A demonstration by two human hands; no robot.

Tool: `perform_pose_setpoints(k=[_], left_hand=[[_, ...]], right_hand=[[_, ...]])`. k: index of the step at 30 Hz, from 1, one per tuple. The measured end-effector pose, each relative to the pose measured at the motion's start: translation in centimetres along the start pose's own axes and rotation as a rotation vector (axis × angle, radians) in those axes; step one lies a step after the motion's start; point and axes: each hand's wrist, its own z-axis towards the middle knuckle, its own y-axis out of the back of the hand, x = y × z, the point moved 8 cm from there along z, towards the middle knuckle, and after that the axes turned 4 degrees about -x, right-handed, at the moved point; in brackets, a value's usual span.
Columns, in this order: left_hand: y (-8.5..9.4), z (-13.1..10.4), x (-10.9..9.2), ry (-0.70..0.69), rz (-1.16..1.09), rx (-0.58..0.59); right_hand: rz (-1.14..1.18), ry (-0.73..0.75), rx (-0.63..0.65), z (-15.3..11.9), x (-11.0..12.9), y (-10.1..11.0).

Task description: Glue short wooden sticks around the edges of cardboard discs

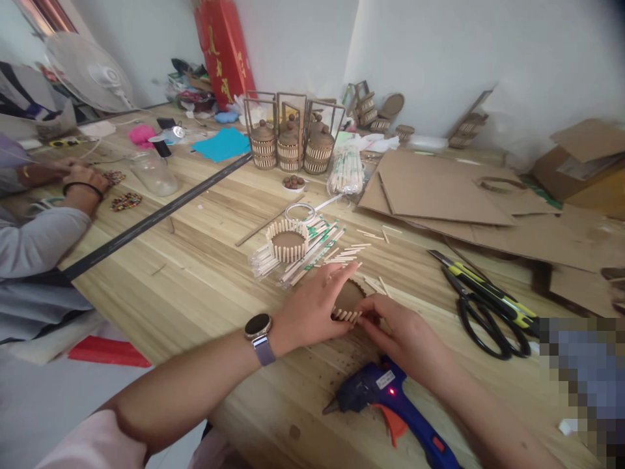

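My left hand (317, 309), with a watch on its wrist, curves around the left side of a round brown cardboard piece (352, 296). Its thumb and fingers are spread, and short wooden sticks stand along the piece's near edge. At that near edge, my right hand (390, 326) has its fingers pinched by the sticks; what is between the fingertips is too small to name. Behind my left hand, a finished-looking ring of upright sticks (288, 244) rests on wrapped stick bundles (312, 257). Loose short sticks (347, 253) lie beyond the brown piece.
A blue glue gun (374, 387) with a red light lies nearest me. Black scissors (481, 319) and a yellow cutter (493, 293) are at right, before cardboard sheets (439, 189). Small lidded baskets (290, 146) stand behind. A co-worker's hands (81, 182) handle beads at left.
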Motion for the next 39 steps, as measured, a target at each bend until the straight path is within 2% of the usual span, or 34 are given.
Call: perform_pose_setpoints(k=[16,29,39], left_hand=[[-0.1,-0.1,0.3,0.028,-0.02,0.03],[-0.3,-0.1,0.4,0.054,-0.008,0.036],[-0.4,-0.2,0.4,0.06,0.031,0.039]], right_hand=[[-0.011,-0.009,-0.001,-0.4,-1.3,-0.4],[-0.033,0.007,-0.048,-0.7,-1.5,-0.5],[-0.045,0.026,-0.03,-0.5,-0.9,-0.5]])
